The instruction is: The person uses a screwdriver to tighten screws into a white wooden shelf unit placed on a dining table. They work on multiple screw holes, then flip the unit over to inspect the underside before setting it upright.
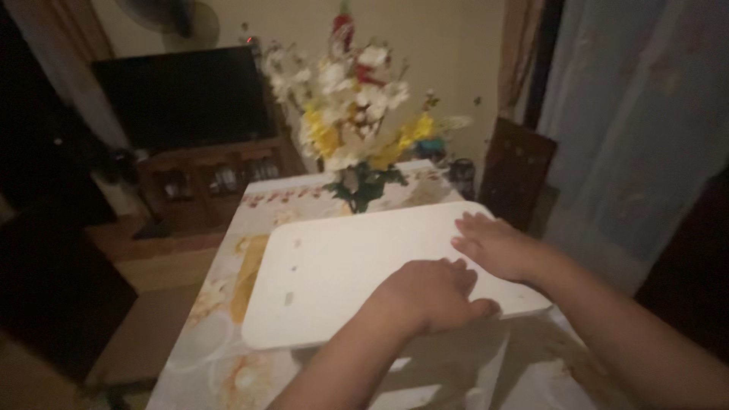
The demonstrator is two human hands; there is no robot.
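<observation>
A large white rounded board [342,266] lies flat on a table covered with a flowered cloth [205,357]. My left hand [433,292] rests palm down on the board's near right part, fingers together and curled slightly over its near edge. My right hand [493,244] lies flat on the board's right side, fingers spread a little and pointing left. Neither hand holds a separate object.
A bouquet of white, yellow and red flowers [357,129] stands at the table's far end, just behind the board. A dark television [186,95] sits on a wooden cabinet [213,178] at the back left. A pale curtain [638,129] hangs on the right.
</observation>
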